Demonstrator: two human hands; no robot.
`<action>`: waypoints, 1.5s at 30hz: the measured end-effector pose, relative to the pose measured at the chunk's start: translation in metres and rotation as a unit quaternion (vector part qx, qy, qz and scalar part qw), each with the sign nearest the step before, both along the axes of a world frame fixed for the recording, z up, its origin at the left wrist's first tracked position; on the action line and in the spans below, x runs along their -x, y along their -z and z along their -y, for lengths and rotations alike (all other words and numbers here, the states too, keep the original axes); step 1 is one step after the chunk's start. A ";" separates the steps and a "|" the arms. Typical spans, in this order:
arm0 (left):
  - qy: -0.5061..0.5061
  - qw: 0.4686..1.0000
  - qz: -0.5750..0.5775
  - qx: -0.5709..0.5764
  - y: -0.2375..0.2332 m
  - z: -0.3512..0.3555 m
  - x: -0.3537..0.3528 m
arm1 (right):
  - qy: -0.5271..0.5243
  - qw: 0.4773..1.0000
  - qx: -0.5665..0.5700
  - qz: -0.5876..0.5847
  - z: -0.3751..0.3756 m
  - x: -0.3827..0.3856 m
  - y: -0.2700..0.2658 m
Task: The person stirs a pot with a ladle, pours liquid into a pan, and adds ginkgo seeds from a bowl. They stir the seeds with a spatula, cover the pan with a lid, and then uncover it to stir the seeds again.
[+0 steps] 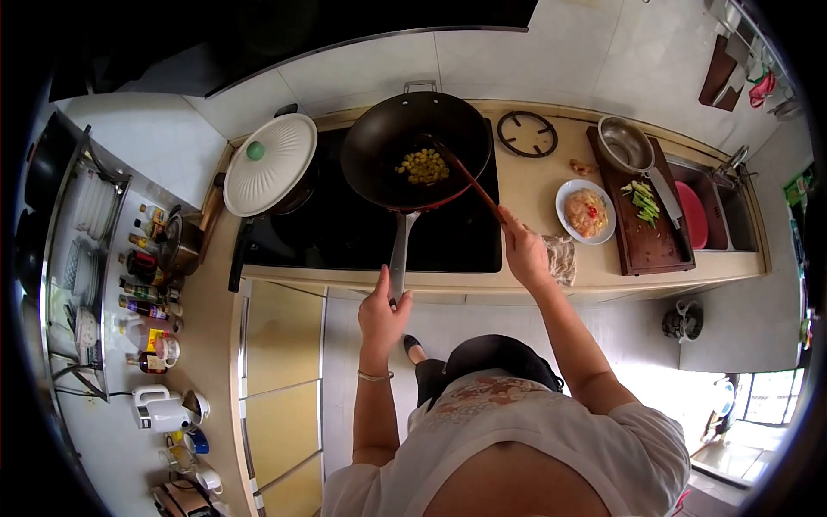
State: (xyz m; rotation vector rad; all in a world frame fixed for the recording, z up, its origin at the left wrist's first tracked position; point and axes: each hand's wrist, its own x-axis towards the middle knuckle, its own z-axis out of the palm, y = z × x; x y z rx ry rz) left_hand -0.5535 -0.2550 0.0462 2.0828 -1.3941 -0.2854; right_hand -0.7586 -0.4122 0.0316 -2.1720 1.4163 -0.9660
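Observation:
My left hand [383,312] is closed around the grey handle of a dark wok [366,142], which stands on the black stove. In my right hand [524,248] is a long wooden spatula [472,183], its far end down inside the wok. Small yellowish pieces of food [422,166] lie together at the wok's bottom, touching or close to the spatula's tip. Just right of my right hand is a crumpled cloth [560,260] on the counter. A white plate of pale raw meat with red bits [587,212] sits beyond the cloth.
A white-lidded pot [274,164] stands left of the wok. At right, a wooden cutting board [642,250] holds a knife [663,194], chopped greens [643,204] and a metal bowl [625,145], beside the sink [739,226]. A loose burner ring [527,112] lies behind. Bottles [148,290] line the left counter.

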 end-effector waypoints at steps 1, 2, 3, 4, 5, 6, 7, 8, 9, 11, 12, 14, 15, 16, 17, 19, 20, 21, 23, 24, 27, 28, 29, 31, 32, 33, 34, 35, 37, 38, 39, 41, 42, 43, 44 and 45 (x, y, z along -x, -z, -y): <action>0.001 1.000 -0.001 0.000 0.000 0.000 0.000 | 0.000 1.000 0.000 0.001 0.000 0.000 0.000; 0.003 1.000 -0.002 -0.001 0.000 0.000 0.000 | -0.001 1.000 0.002 0.003 0.000 0.000 -0.001; 0.003 1.000 -0.001 -0.001 -0.001 0.000 0.000 | -0.002 1.000 0.005 0.006 0.000 0.000 -0.001; 0.000 1.000 -0.006 -0.004 -0.002 0.000 0.000 | -0.001 1.000 0.005 0.007 0.001 0.000 0.000; -0.003 1.000 -0.010 -0.007 -0.003 0.001 0.000 | -0.003 1.000 0.009 0.011 0.001 0.000 0.000; -0.002 1.000 -0.010 -0.007 -0.003 0.001 0.000 | -0.004 1.000 0.014 0.015 0.002 0.000 0.001; -0.002 1.000 -0.013 -0.005 -0.002 0.000 0.000 | -0.004 1.000 0.013 0.015 0.002 0.000 0.001; -0.001 1.000 -0.017 -0.002 -0.002 0.000 0.000 | -0.003 1.000 0.008 0.010 0.002 0.000 0.000; -0.001 1.000 -0.017 -0.003 -0.002 0.000 0.000 | -0.002 1.000 0.002 0.005 0.002 0.000 0.000; 0.001 1.000 -0.021 0.003 -0.001 0.000 -0.001 | -0.003 1.000 -0.008 -0.001 0.002 0.001 -0.001; 0.003 1.000 -0.021 0.001 0.002 0.000 -0.002 | -0.004 1.000 -0.017 -0.007 0.002 0.001 -0.001; 0.007 1.000 -0.010 0.015 0.006 0.000 -0.003 | -0.004 0.999 -0.027 -0.022 0.003 -0.001 0.001; 0.018 1.000 -0.012 0.014 0.006 0.000 -0.004 | 0.000 0.999 -0.036 -0.038 0.003 0.000 0.001; 0.013 0.999 -0.027 0.025 0.004 -0.001 -0.005 | 0.002 0.998 -0.038 -0.043 0.002 0.001 -0.001; 0.014 0.998 -0.044 0.034 0.005 0.000 -0.004 | 0.011 0.998 -0.048 -0.051 0.001 0.000 -0.004; 0.016 0.994 -0.081 0.066 0.007 0.002 -0.003 | 0.024 0.995 -0.071 -0.060 -0.001 -0.002 -0.008; 0.018 0.996 -0.072 0.048 0.006 0.002 -0.005 | 0.024 0.994 -0.083 -0.060 -0.001 -0.002 -0.011; 0.034 0.996 -0.076 0.046 0.004 0.002 -0.003 | 0.026 0.996 -0.068 -0.056 -0.001 -0.002 -0.008; 0.008 0.994 -0.089 0.056 0.000 0.003 0.000 | 0.027 0.998 -0.025 -0.043 0.001 -0.004 0.000; 0.017 0.994 -0.090 0.055 0.000 0.003 0.000 | 0.036 0.998 -0.025 -0.043 0.002 -0.003 0.004; -0.010 0.993 -0.120 0.020 -0.003 0.003 0.002 | 0.032 0.998 -0.034 -0.046 0.001 -0.005 0.002; -0.007 0.993 -0.120 0.019 -0.002 0.003 0.001 | 0.036 0.998 -0.035 -0.046 0.000 -0.005 -0.003; -0.001 0.994 -0.109 0.025 -0.001 0.003 0.000 | 0.028 0.996 -0.064 -0.054 -0.001 -0.003 -0.010; 0.004 0.995 -0.098 0.031 -0.001 0.003 -0.001 | 0.019 0.994 -0.093 -0.062 -0.001 -0.003 -0.012; 0.003 0.995 -0.098 0.030 -0.003 0.003 0.000 | 0.019 0.994 -0.087 -0.058 0.000 -0.004 -0.010; 0.002 0.995 -0.100 0.028 -0.003 0.003 0.001 | 0.019 0.995 -0.081 -0.055 0.001 -0.004 -0.008; 0.003 0.995 -0.100 0.029 -0.003 0.003 0.001 | 0.020 0.995 -0.080 -0.055 0.000 -0.003 -0.009; 0.005 0.995 -0.098 0.024 -0.002 0.003 -0.001 | 0.021 0.996 -0.077 -0.049 0.000 -0.002 -0.011; 0.001 0.995 -0.094 0.021 0.002 0.003 -0.003 | 0.016 0.996 -0.074 -0.041 0.001 -0.003 -0.009; 0.005 0.995 -0.097 0.024 0.004 0.003 -0.004 | 0.024 0.998 -0.052 -0.040 0.003 -0.004 -0.003; 0.007 0.995 -0.100 0.027 0.005 0.002 -0.006 | 0.029 0.998 -0.029 -0.038 0.004 -0.005 0.002; 0.001 0.996 -0.087 0.026 0.004 0.001 -0.005 | 0.022 0.999 -0.028 -0.034 0.005 -0.004 0.004; 0.005 0.997 -0.075 0.022 0.004 0.002 -0.005 | 0.025 0.999 -0.028 -0.031 0.006 -0.003 0.004; 0.015 0.998 -0.054 0.041 0.006 0.002 -0.007 | 0.025 0.999 -0.033 -0.028 0.006 -0.003 0.004; 0.005 0.998 -0.050 0.043 0.007 0.002 -0.007 | 0.014 0.999 -0.032 -0.025 0.006 -0.003 0.005; 0.009 0.998 -0.048 0.037 0.007 0.002 -0.007 | 0.015 0.999 -0.030 -0.020 0.007 -0.003 0.005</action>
